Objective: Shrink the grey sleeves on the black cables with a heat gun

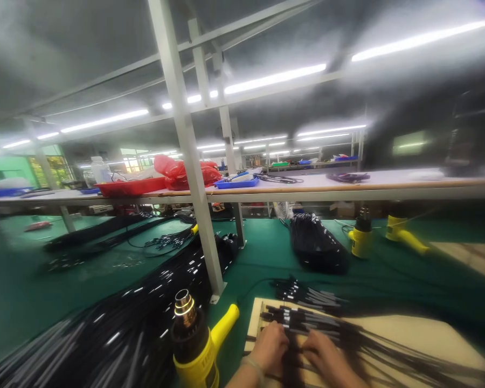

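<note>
A: What deserves care here, starting from the left?

B: The big pile of black cables (137, 302) on the green bench (262, 256). Its strands could catch a wrist, so I'd reach clear of it. Next is the yellow heat gun (194, 362), its metal nozzle (184, 304) pointing up near the board. I can't tell whether it's hot, so treat it as if it were.

A: And the work itself?

B: The row of black cables (313, 320) lies on the wooden board (424, 334), with white bands (286, 317) near its left ends and long tails (382, 347) trailing right. My reading is that the ends are being set in order. I'd take one cable at a time, lay it flat beside its neighbour, and level the tips before moving on. Twisted tails could drag the row askew. The second cluster of cables (307, 293), just behind, could get mixed in, so leave a gap.

A: How are the hands posed?

B: The left hand (270, 344) comes up from the lower edge, back upward, fingers curled forward at the near side of the banded ends. It seems to touch them; whether it pinches one, I can't tell. The right hand (325, 353) is just beside it, apart, fingers bent inward toward the left. Its fingertips are too blurred to judge any grip.
</note>
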